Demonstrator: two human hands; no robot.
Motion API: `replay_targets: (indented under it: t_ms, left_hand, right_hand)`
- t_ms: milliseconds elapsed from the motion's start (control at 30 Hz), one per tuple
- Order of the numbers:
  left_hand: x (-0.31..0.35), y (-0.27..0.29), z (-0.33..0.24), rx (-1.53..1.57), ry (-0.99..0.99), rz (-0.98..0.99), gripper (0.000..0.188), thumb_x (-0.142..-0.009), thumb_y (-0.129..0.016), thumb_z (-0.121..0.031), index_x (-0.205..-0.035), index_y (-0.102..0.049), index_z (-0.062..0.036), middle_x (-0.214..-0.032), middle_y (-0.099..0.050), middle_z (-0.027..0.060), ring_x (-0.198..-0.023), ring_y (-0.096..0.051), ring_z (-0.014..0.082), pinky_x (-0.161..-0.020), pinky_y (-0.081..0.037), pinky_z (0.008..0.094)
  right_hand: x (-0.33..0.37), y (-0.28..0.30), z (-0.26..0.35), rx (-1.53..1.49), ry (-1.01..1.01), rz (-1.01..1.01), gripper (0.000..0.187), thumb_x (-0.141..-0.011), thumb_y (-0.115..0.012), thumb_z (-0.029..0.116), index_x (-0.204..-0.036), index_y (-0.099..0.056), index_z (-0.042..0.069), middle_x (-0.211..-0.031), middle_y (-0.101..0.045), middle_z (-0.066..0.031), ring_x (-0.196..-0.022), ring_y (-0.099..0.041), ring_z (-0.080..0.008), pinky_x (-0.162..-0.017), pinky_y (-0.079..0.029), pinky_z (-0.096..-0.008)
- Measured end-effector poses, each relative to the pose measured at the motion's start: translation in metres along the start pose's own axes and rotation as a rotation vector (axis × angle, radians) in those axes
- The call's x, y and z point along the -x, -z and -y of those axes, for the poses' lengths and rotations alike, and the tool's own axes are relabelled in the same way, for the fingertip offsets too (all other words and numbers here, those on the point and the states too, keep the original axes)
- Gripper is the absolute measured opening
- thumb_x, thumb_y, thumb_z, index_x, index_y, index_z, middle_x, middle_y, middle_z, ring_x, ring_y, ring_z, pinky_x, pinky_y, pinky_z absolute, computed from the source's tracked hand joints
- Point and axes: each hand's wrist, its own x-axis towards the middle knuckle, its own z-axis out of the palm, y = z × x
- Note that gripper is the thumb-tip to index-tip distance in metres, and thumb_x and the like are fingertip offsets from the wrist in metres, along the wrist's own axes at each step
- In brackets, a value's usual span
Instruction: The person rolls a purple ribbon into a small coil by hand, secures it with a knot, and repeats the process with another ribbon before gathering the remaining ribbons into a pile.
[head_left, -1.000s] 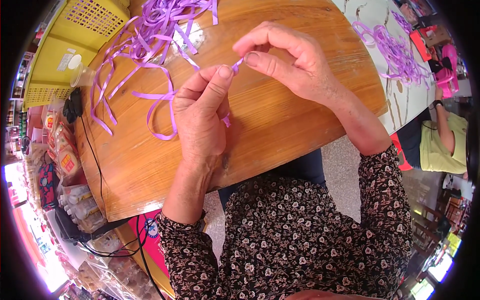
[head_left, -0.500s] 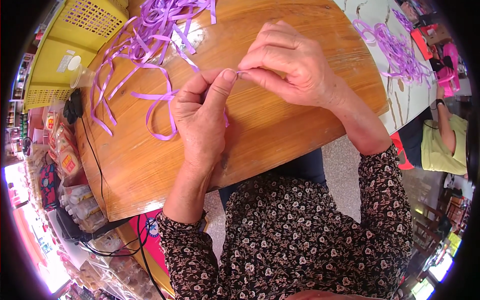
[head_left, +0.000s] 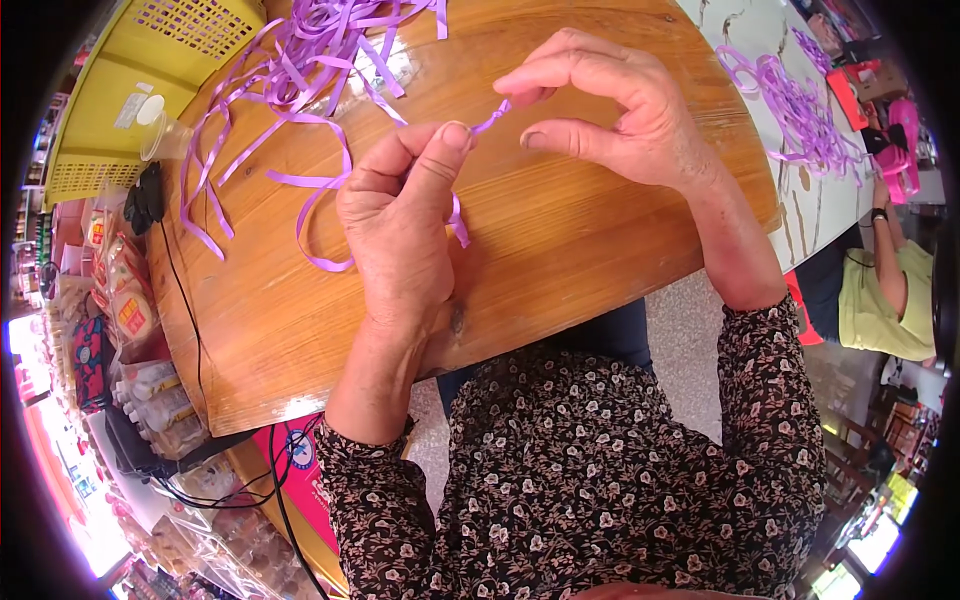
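Observation:
Between thumb and forefinger, my left hand (head_left: 400,205) pinches a narrow purple ribbon (head_left: 490,122). Its twisted, knotted-looking end sticks out past the fingertips to the right, and another bit of purple hangs below the hand. My right hand (head_left: 625,115) is beside that end, with thumb and fingers apart and nothing between them. On the wooden table ahead lies a loose heap of purple ribbons (head_left: 320,50). Some strands trail left and toward my left hand; whether one joins the held piece is hidden.
A yellow perforated basket (head_left: 140,95) stands at the left with a clear plastic cup (head_left: 165,138). A black cable (head_left: 180,285) crosses the wooden table's left edge. More purple ribbons (head_left: 795,110) lie on the white marbled table at right. A person in a yellow-green top (head_left: 885,305) is beyond.
My right hand has let go of the ribbon end and moved right, its thumb and fingers spreading. The knotted end now shows; my left hand keeps its pinch nearly in place.

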Motion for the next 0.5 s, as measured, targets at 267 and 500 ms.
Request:
replay_targets:
  t_ms: [267,500]
  left_hand:
    - [0.0003,-0.0041,0.0002,-0.012,0.021,0.016,0.008,-0.083,-0.065,-0.011,-0.084,-0.067,-0.0026,-0.071,-0.061,-0.0045,-0.055,-0.04,-0.0007,-0.047,-0.028,0.0156]
    - [0.0025,-0.0098,0.002,-0.018,0.037,0.031,0.008,-0.082,-0.066,-0.011,-0.084,-0.066,-0.0028,-0.066,-0.058,-0.0056,-0.053,-0.039,-0.0007,-0.046,-0.028,0.0161]
  right_hand:
    - [0.0005,-0.006,0.001,-0.023,0.012,-0.013,0.031,-0.068,-0.073,0.003,-0.098,-0.065,0.004,-0.086,-0.061,-0.0058,-0.08,-0.06,-0.0183,-0.071,-0.048,-0.0277]
    - [0.0011,-0.0025,-0.0001,0.132,0.125,-0.095,0.014,-0.07,-0.071,0.0,-0.083,-0.065,0.002,-0.076,-0.061,-0.0054,-0.071,-0.058,-0.0186,-0.059,-0.046,-0.0268]
